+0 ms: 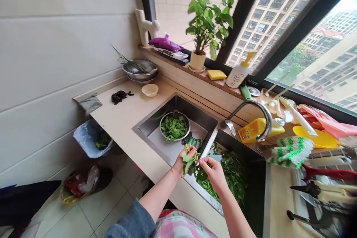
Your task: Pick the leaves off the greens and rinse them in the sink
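My left hand (184, 160) is closed around a small bunch of green leaves (189, 159) above the divider of the double sink (206, 148). My right hand (214, 171) pinches a leafy stem (201, 174) right beside it, over the right basin. That basin holds a pile of leafy greens (234, 178). A metal bowl of picked greens (174, 126) stands in the left basin.
A curved faucet (255, 113) arches over the sink. A lined bin (92, 139) sits on the floor at left. Stacked metal bowls (139, 70), a small cream bowl (150, 90) and dark scraps (119, 96) lie on the counter. The sill holds a potted plant (208, 26), a sponge and bottles.
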The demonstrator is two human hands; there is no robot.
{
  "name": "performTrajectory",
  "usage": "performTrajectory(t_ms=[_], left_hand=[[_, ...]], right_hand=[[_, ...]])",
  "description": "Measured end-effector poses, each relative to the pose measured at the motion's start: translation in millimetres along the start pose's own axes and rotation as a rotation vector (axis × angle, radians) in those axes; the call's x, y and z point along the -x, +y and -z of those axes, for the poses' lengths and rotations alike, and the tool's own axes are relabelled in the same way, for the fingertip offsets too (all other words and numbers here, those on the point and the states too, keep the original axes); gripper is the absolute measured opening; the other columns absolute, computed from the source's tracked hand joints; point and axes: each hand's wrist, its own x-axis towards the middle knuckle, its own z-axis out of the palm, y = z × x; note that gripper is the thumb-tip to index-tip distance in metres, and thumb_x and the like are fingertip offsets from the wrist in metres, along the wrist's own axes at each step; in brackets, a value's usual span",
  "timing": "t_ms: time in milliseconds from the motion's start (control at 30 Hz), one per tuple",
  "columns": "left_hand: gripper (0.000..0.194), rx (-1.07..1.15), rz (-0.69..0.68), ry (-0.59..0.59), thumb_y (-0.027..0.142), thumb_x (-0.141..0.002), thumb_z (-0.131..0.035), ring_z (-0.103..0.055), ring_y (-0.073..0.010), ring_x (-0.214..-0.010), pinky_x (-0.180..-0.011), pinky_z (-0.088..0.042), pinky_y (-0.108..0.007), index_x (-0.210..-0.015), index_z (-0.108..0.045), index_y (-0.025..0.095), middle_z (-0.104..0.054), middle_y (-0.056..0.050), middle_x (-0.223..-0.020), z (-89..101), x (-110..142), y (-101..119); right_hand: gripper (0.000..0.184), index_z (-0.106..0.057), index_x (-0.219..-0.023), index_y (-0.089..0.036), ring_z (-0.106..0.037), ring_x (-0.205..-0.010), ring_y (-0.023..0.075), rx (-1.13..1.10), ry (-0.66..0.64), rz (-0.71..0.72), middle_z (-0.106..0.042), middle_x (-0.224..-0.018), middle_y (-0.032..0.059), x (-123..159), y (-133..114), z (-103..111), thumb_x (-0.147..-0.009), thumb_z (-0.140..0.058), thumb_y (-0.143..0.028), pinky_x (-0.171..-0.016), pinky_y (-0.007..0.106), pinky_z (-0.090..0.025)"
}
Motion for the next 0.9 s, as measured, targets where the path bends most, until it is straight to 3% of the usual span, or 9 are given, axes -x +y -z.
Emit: performTrajectory(t_ms=[100, 233, 367, 467, 567, 667, 800, 900], left_hand=[[0.022, -0.153, -0.182, 0.069, 0.032, -0.072, -0.066, -0.05, -0.0081, -0.059, -0.058, -0.039, -0.021, -0.077, -0.051, 0.016, -0.054, 0.001, -0.066, 38.1, 10.5, 54.1], [0.024, -0.411, -0.34, 0.228, 0.034, -0.069, -0.066, -0.05, -0.0091, -0.059, -0.059, -0.039, -0.021, -0.072, -0.051, 0.016, -0.055, 0.002, -0.064, 104.8, 33.2, 139.4], [0.025, -0.52, -0.432, 0.369, 0.037, -0.069, -0.064, -0.048, -0.009, -0.054, -0.056, -0.038, -0.022, -0.067, -0.05, 0.017, -0.053, 0.003, -0.059, 173.8, 63.0, 219.4], [0.024, -0.579, -0.531, 0.468, 0.036, -0.07, -0.064, -0.047, -0.009, -0.056, -0.057, -0.038, -0.021, -0.066, -0.049, 0.017, -0.053, 0.003, -0.062, 219.7, 84.8, 265.6], [0.02, -0.702, -0.614, 0.541, 0.034, -0.072, -0.062, -0.047, -0.0095, -0.059, -0.059, -0.038, -0.022, -0.068, -0.051, 0.017, -0.052, 0.003, -0.064, 258.1, 104.3, 297.7], [0.017, -0.815, -0.635, 0.617, 0.033, -0.073, -0.059, -0.047, -0.0103, -0.061, -0.061, -0.037, -0.022, -0.071, -0.055, 0.017, -0.054, 0.002, -0.065, 287.9, 121.5, 317.8], [0.016, -0.8, -0.646, 0.713, 0.032, -0.072, -0.061, -0.047, -0.0106, -0.061, -0.06, -0.036, -0.022, -0.069, -0.057, 0.018, -0.055, 0.002, -0.065, 316.6, 138.1, 331.3], [0.017, -0.67, -0.648, 0.752, 0.031, -0.07, -0.064, -0.046, -0.0102, -0.059, -0.059, -0.035, -0.021, -0.064, -0.057, 0.017, -0.054, 0.002, -0.061, 333.5, 144.1, 335.6]], right_hand=[[0.036, -0.06, -0.068, -0.015, -0.041, -0.05, 0.0089, -0.107, -0.071, -0.048, -0.052, -0.057, -0.0015, -21.3, -17.5, -62.4, -0.069, -0.062, -0.051, -0.046, 0.02, -0.032], [0.038, -0.053, -0.064, -0.016, -0.034, -0.041, 0.006, -0.216, -0.249, -0.165, -0.045, -0.049, -0.005, -53.2, -40.9, -162.4, -0.067, -0.063, -0.053, -0.039, 0.019, -0.026], [0.038, -0.054, -0.065, -0.017, -0.039, -0.043, 0.0072, -0.307, -0.435, -0.219, -0.05, -0.052, -0.0031, -79.6, -63.6, -266.5, -0.063, -0.065, -0.053, -0.042, 0.019, -0.029], [0.039, -0.055, -0.066, -0.016, -0.041, -0.046, 0.0077, -0.321, -0.574, -0.222, -0.051, -0.053, -0.0022, -92.7, -77.6, -335.2, -0.064, -0.065, -0.053, -0.045, 0.02, -0.031], [0.04, -0.054, -0.067, -0.017, -0.036, -0.043, 0.0065, -0.228, -0.661, -0.178, -0.047, -0.052, -0.0042, -101.6, -86.3, -390.0, -0.066, -0.063, -0.055, -0.042, 0.019, -0.027], [0.038, -0.052, -0.066, -0.016, -0.032, -0.044, 0.0056, -0.122, -0.722, -0.066, -0.041, -0.051, -0.0061, -108.7, -87.4, -431.5, -0.068, -0.061, -0.053, -0.041, 0.018, -0.024], [0.037, -0.047, -0.06, -0.016, -0.03, -0.046, 0.006, -0.008, -0.781, 0.067, -0.036, -0.051, -0.0067, -116.1, -81.2, -473.0, -0.072, -0.057, -0.051, -0.043, 0.019, -0.023], [0.034, -0.044, -0.057, -0.018, -0.03, -0.047, 0.0074, 0.122, -0.735, 0.208, -0.034, -0.05, -0.0066, -121.5, -76.8, -498.1, -0.073, -0.054, -0.045, -0.045, 0.02, -0.024]])
